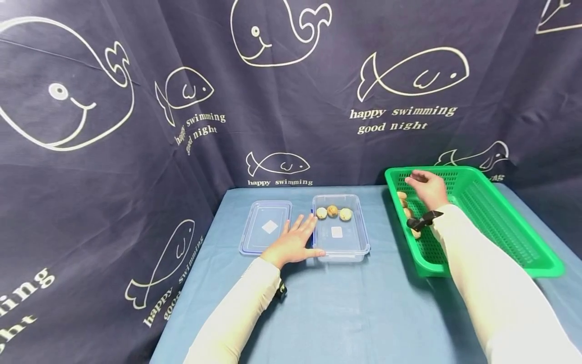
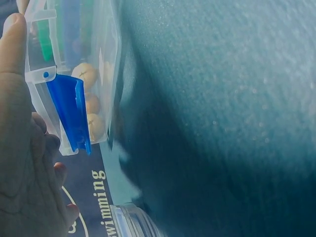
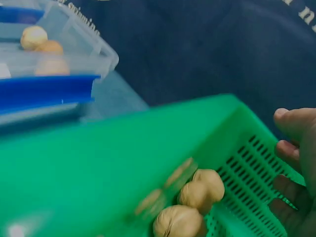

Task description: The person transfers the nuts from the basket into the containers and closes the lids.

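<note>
We see the left hand point(image 1: 293, 246) spread wide against the clear box point(image 1: 347, 245) (three nuts point(image 1: 332, 211) inside). The right hand point(image 1: 429, 190), loosely curved, is over the green basket point(image 1: 497, 222)

The box point(image 1: 350, 240) is clear, smooth plastic with a slight gloss, its side clip point(image 2: 69, 111) opaque blue plastic. To the left of the box, the lid point(image 1: 255, 239) is smooth, see-through plastic. Right of the box, the basket point(image 3: 89, 163) is green plastic, glossy enough to catch a highlight and slotted in places. The nuts point(image 1: 345, 215) inside the box have matt shells. Beneath the box, matt blue cloth covers the surface point(image 1: 336, 313); behind the box hangs dark, creased cloth point(image 1: 327, 136).
</note>
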`<state>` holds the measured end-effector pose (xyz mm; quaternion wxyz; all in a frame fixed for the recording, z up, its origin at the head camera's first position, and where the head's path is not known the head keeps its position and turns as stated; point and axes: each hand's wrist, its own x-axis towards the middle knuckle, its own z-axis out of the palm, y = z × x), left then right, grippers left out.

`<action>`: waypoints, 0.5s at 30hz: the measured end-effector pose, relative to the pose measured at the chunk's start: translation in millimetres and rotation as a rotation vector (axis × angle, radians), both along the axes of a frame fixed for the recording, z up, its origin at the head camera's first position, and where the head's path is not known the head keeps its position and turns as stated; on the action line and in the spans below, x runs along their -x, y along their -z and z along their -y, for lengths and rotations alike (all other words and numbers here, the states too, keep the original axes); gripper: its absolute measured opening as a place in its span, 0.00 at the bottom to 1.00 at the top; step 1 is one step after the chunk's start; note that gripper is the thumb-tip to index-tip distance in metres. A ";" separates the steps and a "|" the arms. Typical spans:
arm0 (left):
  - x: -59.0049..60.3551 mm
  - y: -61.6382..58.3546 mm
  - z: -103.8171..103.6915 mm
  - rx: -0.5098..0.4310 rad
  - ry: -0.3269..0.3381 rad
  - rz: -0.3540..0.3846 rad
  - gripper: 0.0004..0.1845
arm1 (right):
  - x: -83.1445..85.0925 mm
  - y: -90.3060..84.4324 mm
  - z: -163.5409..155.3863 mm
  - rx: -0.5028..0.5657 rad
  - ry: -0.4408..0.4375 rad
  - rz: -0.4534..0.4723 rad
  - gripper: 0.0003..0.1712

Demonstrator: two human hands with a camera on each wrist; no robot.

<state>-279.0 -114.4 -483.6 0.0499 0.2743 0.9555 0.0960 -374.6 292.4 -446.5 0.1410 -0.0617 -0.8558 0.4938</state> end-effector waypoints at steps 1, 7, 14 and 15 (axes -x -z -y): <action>0.3 0.4 0.1 0.000 -0.001 0.000 0.57 | 0.5 2.6 -1.4 -0.001 -0.007 0.010 0.35; 1.1 1.9 0.9 -0.015 0.001 -0.005 0.57 | 0.5 9.7 -7.7 -0.029 -0.056 0.065 0.38; 1.1 2.3 1.5 -0.023 0.008 -0.004 0.57 | 1.4 17.0 -15.4 -0.033 -0.137 0.145 0.41; 1.0 2.5 1.5 -0.024 0.009 -0.003 0.57 | 1.8 18.8 -17.0 -0.040 -0.153 0.156 0.42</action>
